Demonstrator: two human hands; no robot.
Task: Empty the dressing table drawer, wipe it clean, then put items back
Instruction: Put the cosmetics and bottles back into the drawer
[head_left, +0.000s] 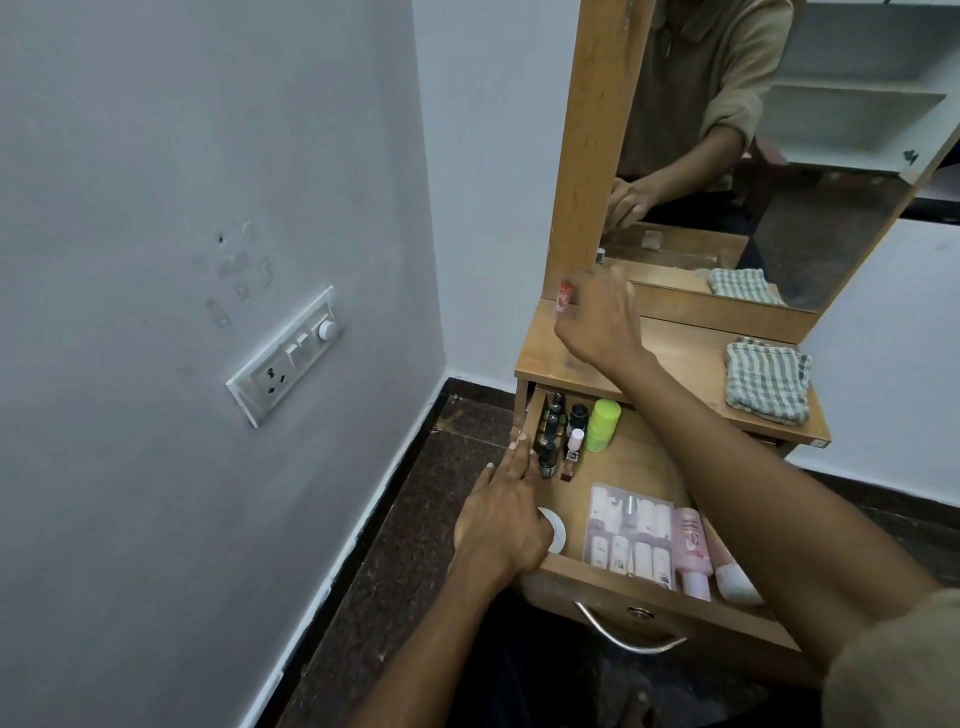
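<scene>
The wooden drawer (623, 584) of the dressing table stands pulled out. Inside it are several small nail polish bottles (551, 426), a green container (602, 425), a clear pack of small bottles (631, 530), a pink tube (692, 551) and a white round jar (556, 530). My left hand (501, 519) reaches into the drawer's left side, its straight fingers touching the bottles. My right hand (602, 322) is over the tabletop's back left corner and pinches a small red and white bottle (563, 296).
A striped folded cloth (766, 379) lies on the right of the tabletop (675, 353). A mirror (779, 156) in a wooden frame rises behind. A wall with a switch panel (285, 358) is on the left. The floor is dark stone.
</scene>
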